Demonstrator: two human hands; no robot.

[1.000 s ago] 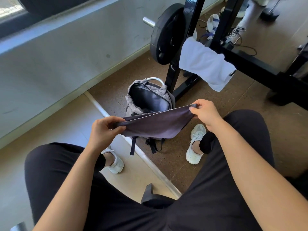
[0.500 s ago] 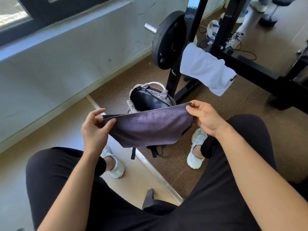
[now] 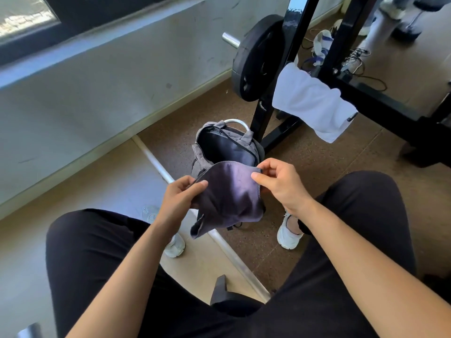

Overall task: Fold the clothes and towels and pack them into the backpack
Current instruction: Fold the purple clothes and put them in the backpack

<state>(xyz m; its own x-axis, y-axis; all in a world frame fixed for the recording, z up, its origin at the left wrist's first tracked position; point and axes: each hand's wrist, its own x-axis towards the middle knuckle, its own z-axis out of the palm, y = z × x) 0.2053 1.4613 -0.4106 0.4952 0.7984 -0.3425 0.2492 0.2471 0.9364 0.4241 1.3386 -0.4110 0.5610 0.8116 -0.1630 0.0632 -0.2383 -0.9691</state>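
Left hand (image 3: 179,202) gripped the left edge of a dark purple-grey cloth (image 3: 231,193), thumb on the near face and fingers curled behind it. At the cloth's upper right corner the right hand (image 3: 283,185) pinched the hem between thumb and bent fingers. The two hands were close together, so the cloth sagged in a loose fold between them, its lower end hanging free above the floor (image 3: 341,167). Just beyond the cloth, a grey backpack (image 3: 227,145) stood on the floor with its main compartment unzipped and gaping, dark lining showing; the cloth covered the bag's lower part from this view. A white towel (image 3: 310,103) hung draped over a bar of the black rack (image 3: 294,32), near a weight plate (image 3: 256,59). The person sat with knees apart in black trousers (image 3: 97,252), white shoes (image 3: 289,234) on either side of the bag.
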